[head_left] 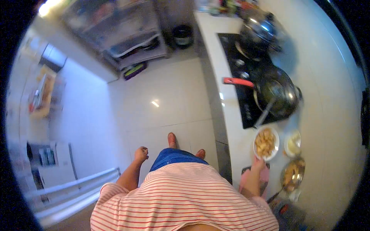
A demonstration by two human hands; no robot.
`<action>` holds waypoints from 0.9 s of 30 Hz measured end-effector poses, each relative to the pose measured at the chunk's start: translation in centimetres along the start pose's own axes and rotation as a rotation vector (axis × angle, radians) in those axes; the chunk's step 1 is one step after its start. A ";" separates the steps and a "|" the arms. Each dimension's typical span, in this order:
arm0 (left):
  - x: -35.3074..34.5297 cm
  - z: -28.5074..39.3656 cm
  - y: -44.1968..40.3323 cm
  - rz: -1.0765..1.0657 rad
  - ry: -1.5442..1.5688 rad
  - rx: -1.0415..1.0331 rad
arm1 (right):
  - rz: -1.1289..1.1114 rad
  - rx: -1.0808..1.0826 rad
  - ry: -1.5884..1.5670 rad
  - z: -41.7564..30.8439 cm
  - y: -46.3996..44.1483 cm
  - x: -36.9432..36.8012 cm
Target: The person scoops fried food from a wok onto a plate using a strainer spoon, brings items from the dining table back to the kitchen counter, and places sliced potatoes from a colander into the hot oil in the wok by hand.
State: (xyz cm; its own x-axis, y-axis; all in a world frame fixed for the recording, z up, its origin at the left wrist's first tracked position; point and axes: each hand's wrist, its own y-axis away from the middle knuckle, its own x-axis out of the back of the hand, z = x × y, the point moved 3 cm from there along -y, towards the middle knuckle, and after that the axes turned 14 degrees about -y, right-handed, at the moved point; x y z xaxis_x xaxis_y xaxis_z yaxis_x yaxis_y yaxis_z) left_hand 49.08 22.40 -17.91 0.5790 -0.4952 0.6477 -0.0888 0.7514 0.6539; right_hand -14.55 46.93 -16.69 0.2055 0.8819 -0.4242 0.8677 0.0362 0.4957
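Loose top [181, 192] was worn, pale ground crossed by thin red stripes, evenly spaced. Stripes ran crosswise, curved over body. Sleeves [110, 192] were short and wide, same striped cloth, forearms [130, 175] bare below. Neckline [200, 224] looked rounded. Below hem [181, 164], blue garment [177, 156] showed, denim-like, plain. Feet [172, 140] showed small, detail unclear.

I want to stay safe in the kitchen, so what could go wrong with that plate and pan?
The white plate has only the right hand at its rim, so it might tip and spill the food pieces. The pan has a red handle pointing toward the front edge of the counter, so somebody could bump it. A long utensil sticks out of the pan near the plate and might get knocked.
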 end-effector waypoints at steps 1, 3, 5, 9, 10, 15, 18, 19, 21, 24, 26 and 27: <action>-0.2 -0.5 0.0 0.025 -0.043 0.012 | 0.011 0.031 0.012 -0.3 1.4 -0.1; 1.6 -0.4 0.2 0.040 -0.122 0.027 | -0.104 0.117 0.166 0.8 1.6 2.3; 3.6 -2.0 1.4 0.062 -0.076 0.054 | -0.237 0.015 0.146 1.5 5.3 1.4; 5.7 -8.2 -0.7 0.101 0.159 0.116 | -0.473 0.202 0.746 4.0 14.7 -3.3; 6.4 -9.2 -1.1 0.087 0.175 0.124 | -0.492 0.174 0.785 5.3 16.4 -5.0; 11.4 -19.5 -3.8 0.161 0.287 0.188 | -0.576 -0.223 0.563 17.8 24.1 -12.8; 17.2 -26.8 -6.1 0.282 0.276 0.223 | -0.764 -0.295 0.621 26.8 32.0 -21.2; 19.8 -29.5 -7.2 0.318 0.286 0.259 | -0.814 -0.301 0.622 30.3 35.7 -24.3; 24.4 -33.2 -8.6 0.396 0.353 0.327 | -0.900 -0.340 0.626 36.5 43.3 -30.6; 30.0 -36.9 -10.2 0.506 0.557 0.427 | -1.082 -0.442 0.719 46.0 51.9 -38.6; 32.9 -39.9 -12.7 0.545 0.745 0.517 | -1.201 -0.516 0.760 52.9 60.3 -43.7; 34.1 -41.3 -13.7 0.573 0.810 0.543 | -1.247 -0.560 0.759 56.7 64.6 -46.1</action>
State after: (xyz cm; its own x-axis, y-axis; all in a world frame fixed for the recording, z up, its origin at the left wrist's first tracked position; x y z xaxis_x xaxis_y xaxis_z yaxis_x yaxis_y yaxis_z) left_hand 103.48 13.26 -20.96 0.6770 0.4380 0.5915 -0.7359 0.3901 0.5535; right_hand 57.69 -18.07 -8.06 -0.9054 0.1789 -0.3851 0.0019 0.9087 0.4175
